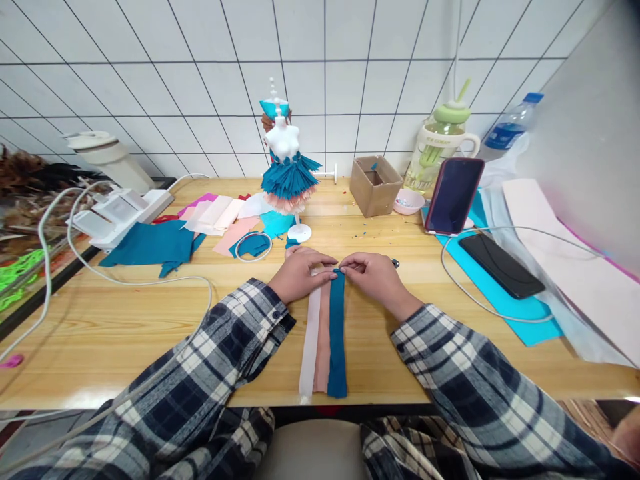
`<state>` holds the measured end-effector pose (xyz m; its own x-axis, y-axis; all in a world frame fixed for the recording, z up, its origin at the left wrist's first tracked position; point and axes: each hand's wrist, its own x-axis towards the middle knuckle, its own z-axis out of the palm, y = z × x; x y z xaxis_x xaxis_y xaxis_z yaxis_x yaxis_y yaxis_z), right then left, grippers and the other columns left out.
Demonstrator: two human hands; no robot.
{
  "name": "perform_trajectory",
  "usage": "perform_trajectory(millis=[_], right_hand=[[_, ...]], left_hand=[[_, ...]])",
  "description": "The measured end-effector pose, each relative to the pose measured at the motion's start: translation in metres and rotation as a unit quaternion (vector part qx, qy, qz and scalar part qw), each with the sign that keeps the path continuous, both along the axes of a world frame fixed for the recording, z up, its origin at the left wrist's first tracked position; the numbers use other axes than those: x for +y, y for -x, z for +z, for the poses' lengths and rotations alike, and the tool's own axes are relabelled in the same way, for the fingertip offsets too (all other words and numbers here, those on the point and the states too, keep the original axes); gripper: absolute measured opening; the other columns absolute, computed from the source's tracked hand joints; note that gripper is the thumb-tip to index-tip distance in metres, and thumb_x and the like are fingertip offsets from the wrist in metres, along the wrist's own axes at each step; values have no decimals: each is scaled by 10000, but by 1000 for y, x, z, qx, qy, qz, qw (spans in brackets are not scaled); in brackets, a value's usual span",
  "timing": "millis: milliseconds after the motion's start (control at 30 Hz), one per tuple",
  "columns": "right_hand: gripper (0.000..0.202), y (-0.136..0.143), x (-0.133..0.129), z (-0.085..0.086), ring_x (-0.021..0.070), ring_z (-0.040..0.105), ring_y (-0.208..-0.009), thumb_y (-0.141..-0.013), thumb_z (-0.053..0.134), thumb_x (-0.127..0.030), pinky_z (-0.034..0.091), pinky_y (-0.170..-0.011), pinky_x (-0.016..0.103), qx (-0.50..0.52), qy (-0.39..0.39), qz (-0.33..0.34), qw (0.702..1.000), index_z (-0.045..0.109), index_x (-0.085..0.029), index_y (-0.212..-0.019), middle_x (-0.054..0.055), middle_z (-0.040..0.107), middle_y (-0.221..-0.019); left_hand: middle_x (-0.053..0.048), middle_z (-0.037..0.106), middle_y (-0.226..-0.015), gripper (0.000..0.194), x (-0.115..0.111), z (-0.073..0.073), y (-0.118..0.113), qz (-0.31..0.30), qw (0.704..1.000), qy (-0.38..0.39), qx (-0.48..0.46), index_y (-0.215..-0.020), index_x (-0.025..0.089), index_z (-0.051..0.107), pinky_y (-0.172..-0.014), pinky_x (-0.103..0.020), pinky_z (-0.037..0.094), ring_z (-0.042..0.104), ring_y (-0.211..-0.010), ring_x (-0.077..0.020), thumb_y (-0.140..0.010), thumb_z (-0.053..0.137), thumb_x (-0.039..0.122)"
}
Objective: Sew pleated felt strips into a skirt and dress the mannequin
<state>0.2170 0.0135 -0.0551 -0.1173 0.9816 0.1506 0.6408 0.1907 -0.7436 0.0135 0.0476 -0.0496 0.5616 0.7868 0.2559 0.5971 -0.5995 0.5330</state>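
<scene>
Three long strips lie side by side on the table, running toward its front edge: a white strip (309, 340), a pink strip (323, 333) and a teal strip (338, 333). At their far ends my left hand (305, 272) is closed, thumb and fingers pinching the top of the teal strip. My right hand (375, 277) pinches the same end from the other side, fingertips close to the left ones. Behind the hands stands a small white dress form (283, 139) with a ruffled teal and pink skirt (290, 181).
Teal, white and pink scraps (150, 243) lie left, beside a power strip (125, 213) and looping cable. A cardboard box (376, 187), pink bowl (409, 201), upright phone (455, 197), mug bottle (435, 150) and flat black phone (501, 264) stand or lie right.
</scene>
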Motion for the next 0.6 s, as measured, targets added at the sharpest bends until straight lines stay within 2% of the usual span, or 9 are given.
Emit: perform_trajectory(millis=[133, 300, 500, 600], right_hand=[[115, -3, 2, -1, 142, 637, -684, -804, 648, -259, 430, -609, 239, -39, -11, 0, 999, 750, -257, -856, -12, 740, -776], [95, -4, 3, -1, 144, 622, -719, -802, 666, -266, 405, -619, 248, -90, -33, 15, 995, 754, -264, -838, -10, 744, -830], [231, -5, 5, -6, 139, 647, -686, -779, 703, -349, 463, -645, 254, -27, 23, 12, 999, 742, -271, -993, -9, 763, -897], [237, -9, 6, -5, 142, 660, -705, -789, 684, -365, 478, -660, 251, 7, 47, 21, 999, 751, -249, -985, 8, 764, -901]], left_hand=[[-17, 764, -936, 231, 0, -1, -3, 8, 1000, 4, 10, -956, 270, 750, -939, -374, 348, 647, -930, -206, -805, 679, 431], [3, 754, -860, 109, -2, -3, -8, 39, 999, -13, 27, -822, 271, 742, -1032, -455, 227, 635, -915, -211, -818, 660, 343], [-16, 740, -859, 129, -1, -4, -7, 43, 998, -30, 43, -841, 263, 735, -1038, -479, 212, 615, -935, -226, -827, 634, 342], [-12, 738, -853, 126, -1, -4, -6, 41, 998, -31, 40, -836, 260, 729, -1031, -477, 213, 618, -924, -224, -831, 629, 338]])
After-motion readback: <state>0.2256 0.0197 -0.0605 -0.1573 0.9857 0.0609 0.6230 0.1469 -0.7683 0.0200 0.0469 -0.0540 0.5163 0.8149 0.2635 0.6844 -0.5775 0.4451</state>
